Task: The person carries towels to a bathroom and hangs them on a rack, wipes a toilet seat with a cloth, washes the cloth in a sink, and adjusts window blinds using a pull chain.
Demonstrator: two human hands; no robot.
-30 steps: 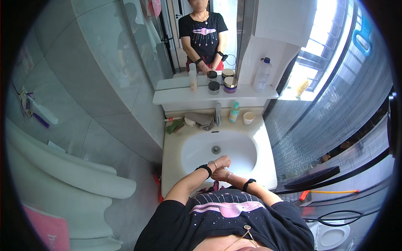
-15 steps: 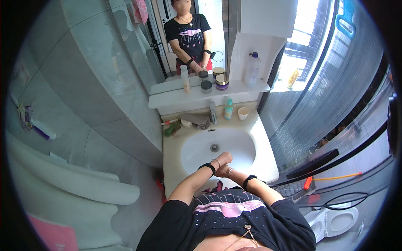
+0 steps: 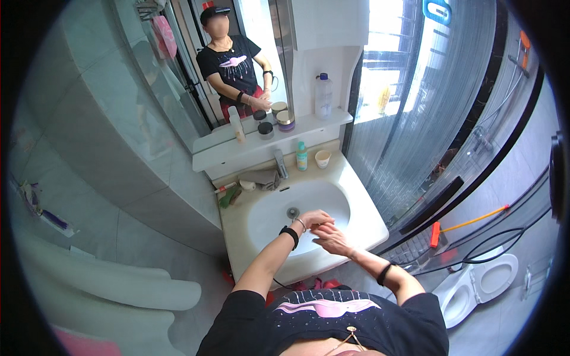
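Over the white sink basin [image 3: 270,222], my two hands meet near the front right of the bowl. My left hand [image 3: 314,219] has its fingers loosely extended over the fingertips of my right hand [image 3: 333,240]. The right hand's fingers are spread and point leftward, touching or almost touching the left. I see nothing held in either one. A bracelet and a black band circle the left wrist and forearm; another black band is on the right forearm. Behind the basin stands a grey faucet [image 3: 281,165], and the drain [image 3: 293,212] shows in the bowl.
Along the counter's back lie a grey cloth [image 3: 261,178] and a green item [image 3: 230,197]; a teal bottle [image 3: 301,158] and a paper cup [image 3: 322,159] stand there. Jars [image 3: 285,122] line the shelf below the mirror. A toilet [image 3: 469,291] is at the right.
My hands were clasped together, with closed fingers; now the fingers are stretched out and the hands are further apart. My head view has shifted, so the sink appears further left.
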